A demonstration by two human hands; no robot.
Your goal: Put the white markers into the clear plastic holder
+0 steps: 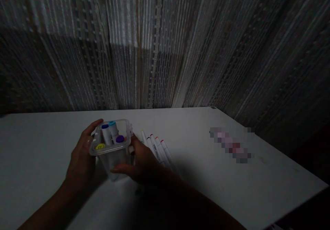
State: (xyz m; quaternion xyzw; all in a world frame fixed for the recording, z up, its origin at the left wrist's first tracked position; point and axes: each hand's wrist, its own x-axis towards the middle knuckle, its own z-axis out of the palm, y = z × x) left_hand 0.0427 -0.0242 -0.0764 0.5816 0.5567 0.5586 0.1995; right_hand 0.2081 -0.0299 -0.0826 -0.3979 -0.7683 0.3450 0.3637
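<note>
Dimly lit from above, a clear tub sits cupped between both hands over a white table, left hand gripping its side, right hand wrapped round its base, seemingly to steady it. Capped markers stand inside; more pens lie just beside.

The clear square plastic tub holds white-barrelled markers whose caps differ: a dark blue cap, a light blue cap, a purple cap and a yellow cap. Loose white markers with coloured rings (red, pink and greenish, as far as the dim light allows) lie on the plain white tabletop. The grey curtain behind shows fine vertical stripes.
</note>
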